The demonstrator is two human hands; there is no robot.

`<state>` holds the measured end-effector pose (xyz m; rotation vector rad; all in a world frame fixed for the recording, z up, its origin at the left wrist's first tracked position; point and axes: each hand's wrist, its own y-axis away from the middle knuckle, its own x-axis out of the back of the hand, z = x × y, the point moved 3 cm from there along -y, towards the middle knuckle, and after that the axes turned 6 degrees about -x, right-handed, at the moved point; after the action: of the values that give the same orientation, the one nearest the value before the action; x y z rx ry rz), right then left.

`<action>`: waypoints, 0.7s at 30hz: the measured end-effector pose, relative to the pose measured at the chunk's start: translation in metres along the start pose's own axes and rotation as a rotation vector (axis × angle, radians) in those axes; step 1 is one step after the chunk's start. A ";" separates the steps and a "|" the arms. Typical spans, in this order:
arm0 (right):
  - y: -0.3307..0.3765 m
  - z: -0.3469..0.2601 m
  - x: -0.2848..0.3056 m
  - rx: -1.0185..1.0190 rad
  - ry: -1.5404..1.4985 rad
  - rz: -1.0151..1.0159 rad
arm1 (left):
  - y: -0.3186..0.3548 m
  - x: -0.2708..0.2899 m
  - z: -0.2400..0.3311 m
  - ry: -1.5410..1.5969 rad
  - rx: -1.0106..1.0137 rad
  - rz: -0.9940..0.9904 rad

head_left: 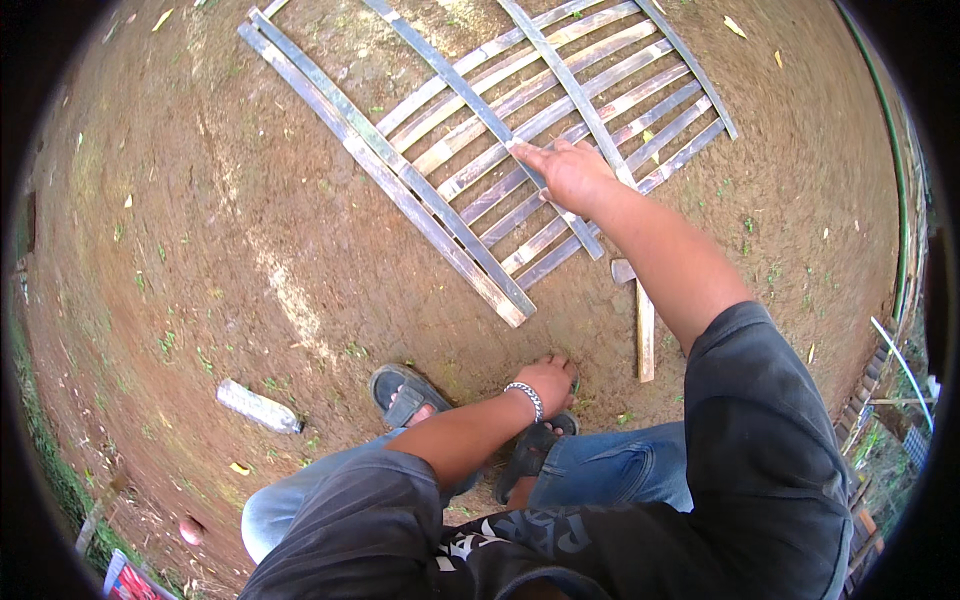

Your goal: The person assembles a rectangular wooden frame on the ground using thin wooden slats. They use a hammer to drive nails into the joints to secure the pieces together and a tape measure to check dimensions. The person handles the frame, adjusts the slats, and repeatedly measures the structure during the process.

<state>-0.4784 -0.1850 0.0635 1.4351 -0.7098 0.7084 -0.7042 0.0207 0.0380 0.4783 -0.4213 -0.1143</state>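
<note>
My right hand (570, 178) reaches out over a lattice of flat bamboo-like strips lying on the ground. Its forefinger is stretched out and, with the thumb apart from it, touches a long dark cross slat (468, 92). Under that slat run several curved, mottled strips (520, 97), side by side with gaps between them. Low by my feet is my left hand (546, 384), with a chain bracelet (527, 398) at the wrist. Its fingers point down beside my sandal (535, 455), and their tips are partly hidden, so a hold on anything does not show.
Two long strips (400, 185) lie close together at the lattice's left. A short tool with a wooden handle (645, 335) and metal head (623, 271) rests right of my feet. A clear plastic bottle (258, 405) lies on the brown soil at left.
</note>
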 end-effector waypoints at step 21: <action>-0.006 0.023 -0.016 0.031 -0.181 0.063 | -0.168 0.336 -0.117 -0.473 -0.273 0.941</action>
<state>-0.4840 -0.2079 0.0473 1.5238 -0.8908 0.6454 -0.3517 -0.1472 -0.0116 -0.0581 -1.0401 0.6311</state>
